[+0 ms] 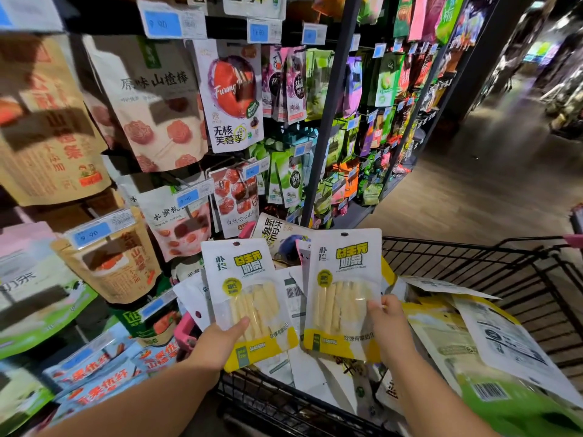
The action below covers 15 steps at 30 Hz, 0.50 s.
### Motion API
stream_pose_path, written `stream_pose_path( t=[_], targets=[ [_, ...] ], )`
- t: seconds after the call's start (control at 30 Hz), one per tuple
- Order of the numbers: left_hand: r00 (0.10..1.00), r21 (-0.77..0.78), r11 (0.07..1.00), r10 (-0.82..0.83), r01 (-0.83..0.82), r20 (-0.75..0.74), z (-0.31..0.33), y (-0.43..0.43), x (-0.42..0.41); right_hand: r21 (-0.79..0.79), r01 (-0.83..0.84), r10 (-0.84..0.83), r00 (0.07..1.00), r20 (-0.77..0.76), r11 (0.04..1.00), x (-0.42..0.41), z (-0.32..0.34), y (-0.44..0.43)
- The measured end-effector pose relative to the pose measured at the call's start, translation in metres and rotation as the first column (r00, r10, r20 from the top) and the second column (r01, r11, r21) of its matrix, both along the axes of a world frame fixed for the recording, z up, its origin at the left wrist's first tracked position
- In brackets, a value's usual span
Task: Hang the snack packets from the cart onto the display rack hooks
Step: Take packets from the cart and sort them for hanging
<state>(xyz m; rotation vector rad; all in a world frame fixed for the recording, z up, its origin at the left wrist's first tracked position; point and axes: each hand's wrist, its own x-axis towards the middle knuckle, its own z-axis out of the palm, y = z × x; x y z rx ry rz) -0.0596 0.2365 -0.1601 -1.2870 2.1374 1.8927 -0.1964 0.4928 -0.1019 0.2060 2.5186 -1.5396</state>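
Reaching over the cart (pixel 448 258), the left hand (pixel 217 345) pinches the left snack packet (pixel 249 285) and the right hand (pixel 389 329) pinches the right snack packet (pixel 344 279), thumbs in front.

Blue price tags (pixel 162 24) dot the left side. A wood-plank floor (pixel 473 197) stretches right, past a dark pillar (pixel 485 58), toward blurred store displays (pixel 561 99) far right.

floor (pixel 473 197): brown wood planks | light: dim | far shelves (pixel 543 50): brightly lit
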Motion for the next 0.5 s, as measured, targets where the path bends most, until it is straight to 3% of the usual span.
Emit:
stream_pose_path(
  t=[0.17, 0.37, 0.5],
  targets=[
    [0.995, -0.005, 1.0, 0.008, -0.008, -0.099, 0.019, -0.001, 0.0, -0.138, -0.011, 0.008, 1.0, -0.02, 0.99, -0.004, 0.024, -0.01],
    [0.948, 0.133, 0.991, 0.07, -0.029, -0.311, 0.048, -0.004, 0.009, -0.295, -0.123, 0.109, 0.992, -0.062, 0.948, 0.005, 0.051, -0.037],
    [0.91, 0.202, 0.979, 0.097, -0.015, -0.404, 0.066, -0.006, 0.024, -0.249, -0.219, 0.2, 0.975, -0.099, 0.943, 0.012, 0.058, -0.062]
  ],
)
